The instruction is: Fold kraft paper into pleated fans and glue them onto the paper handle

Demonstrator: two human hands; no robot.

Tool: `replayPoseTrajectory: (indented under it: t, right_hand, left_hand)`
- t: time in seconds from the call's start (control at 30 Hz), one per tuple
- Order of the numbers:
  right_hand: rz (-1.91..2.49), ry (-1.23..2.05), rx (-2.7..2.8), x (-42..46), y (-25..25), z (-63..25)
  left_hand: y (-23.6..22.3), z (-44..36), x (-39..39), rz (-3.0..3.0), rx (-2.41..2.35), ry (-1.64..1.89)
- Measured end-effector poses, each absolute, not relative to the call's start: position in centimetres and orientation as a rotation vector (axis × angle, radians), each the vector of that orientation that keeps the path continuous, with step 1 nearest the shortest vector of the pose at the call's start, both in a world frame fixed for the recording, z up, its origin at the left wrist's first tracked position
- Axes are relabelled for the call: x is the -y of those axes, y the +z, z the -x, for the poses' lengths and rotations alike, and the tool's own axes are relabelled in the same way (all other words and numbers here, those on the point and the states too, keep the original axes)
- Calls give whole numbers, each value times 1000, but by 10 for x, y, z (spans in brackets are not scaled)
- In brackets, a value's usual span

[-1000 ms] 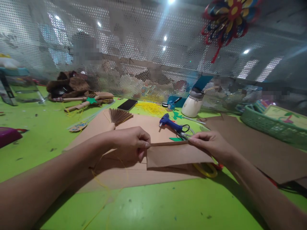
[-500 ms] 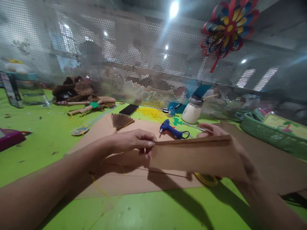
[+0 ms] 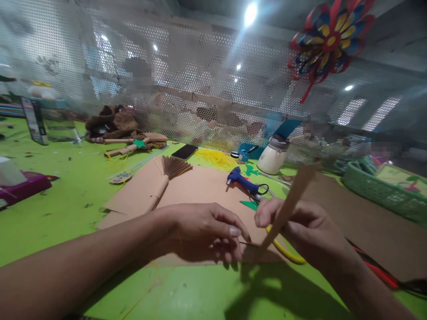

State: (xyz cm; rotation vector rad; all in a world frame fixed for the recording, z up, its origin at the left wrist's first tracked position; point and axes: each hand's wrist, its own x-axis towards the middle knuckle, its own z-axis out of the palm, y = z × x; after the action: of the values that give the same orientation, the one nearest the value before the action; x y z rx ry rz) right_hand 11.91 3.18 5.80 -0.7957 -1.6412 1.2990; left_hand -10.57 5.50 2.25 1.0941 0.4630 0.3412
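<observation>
Brown paper strip (image 3: 289,204) slants upward, almost edge-on, gripped between the closed digits of the right hand (image 3: 293,220). Its blurred upper end rises above them; its lower end is just right of the left hand (image 3: 213,231). That hand is half open, fingers loosely curled, nothing visible in its grasp. A blue glue gun (image 3: 243,181) lies on the far side.
</observation>
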Motion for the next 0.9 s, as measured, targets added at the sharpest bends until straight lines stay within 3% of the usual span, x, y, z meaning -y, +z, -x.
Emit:
replayPoseTrajectory:
  t: [0.13, 0.33, 0.57, 0.9]
  right_hand:
    - [911, 1434, 1509, -43, 52, -120]
    - [1227, 1433, 1963, -69, 54, -115]
    - [1178, 1248, 2473, -93, 49, -94]
    - [1010, 597, 2647, -92, 28, -80]
  left_hand:
    - [35, 109, -65, -1250, -568, 475]
    - [68, 131, -88, -1479, -958, 908]
    - [54, 129, -89, -2231, -1052, 428]
    - [27, 127, -92, -2340, -1175, 301]
